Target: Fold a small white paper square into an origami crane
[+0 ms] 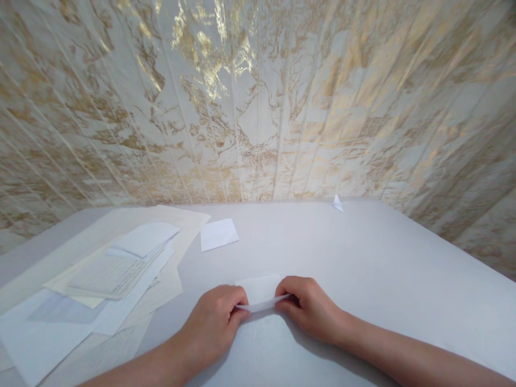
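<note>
Between my two hands is a small white sheet of paper [260, 287], its near edge curled up in a narrow fold. My left hand [220, 317] pinches the left end of that fold between thumb and fingers. At the right end, my right hand [308, 306] grips the paper the same way, fingers bent over it. The far part of the sheet stands out beyond the fold, above the white table. Parts of the paper's ends are hidden under my fingers.
A spread pile of papers [116, 274], some with writing, covers the table's left side. Farther back lies a white square of paper [219, 235]. A small folded paper piece [337, 203] stands near the back edge of the table [382, 258], before a gold-patterned wall covering [250, 107].
</note>
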{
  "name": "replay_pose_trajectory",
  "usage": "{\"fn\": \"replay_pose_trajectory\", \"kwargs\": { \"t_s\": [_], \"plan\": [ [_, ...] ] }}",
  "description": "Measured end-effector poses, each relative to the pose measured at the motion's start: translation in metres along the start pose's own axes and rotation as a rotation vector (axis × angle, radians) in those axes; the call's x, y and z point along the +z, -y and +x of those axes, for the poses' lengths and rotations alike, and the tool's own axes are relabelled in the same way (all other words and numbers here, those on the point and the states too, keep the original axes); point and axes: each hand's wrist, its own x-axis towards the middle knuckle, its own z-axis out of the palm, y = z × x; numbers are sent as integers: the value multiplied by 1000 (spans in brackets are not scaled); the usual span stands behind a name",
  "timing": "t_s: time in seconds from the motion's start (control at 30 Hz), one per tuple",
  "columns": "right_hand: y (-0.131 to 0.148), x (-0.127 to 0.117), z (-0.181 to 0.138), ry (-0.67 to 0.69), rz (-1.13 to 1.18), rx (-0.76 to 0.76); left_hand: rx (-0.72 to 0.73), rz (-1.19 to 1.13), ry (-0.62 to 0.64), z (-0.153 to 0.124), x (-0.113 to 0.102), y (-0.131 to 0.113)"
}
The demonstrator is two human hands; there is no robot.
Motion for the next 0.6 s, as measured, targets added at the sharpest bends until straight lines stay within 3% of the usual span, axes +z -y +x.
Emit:
{"fn": "replay_pose_trajectory", "kwargs": {
  "t_s": [0.4, 0.6],
  "plan": [
    [8, -2, 3, 19, 81, 190, -227, -203, 25, 8, -1, 1],
    [8, -3, 6, 7, 42, 206, -193, -188, 12, 9, 1, 3]
  ]
}}
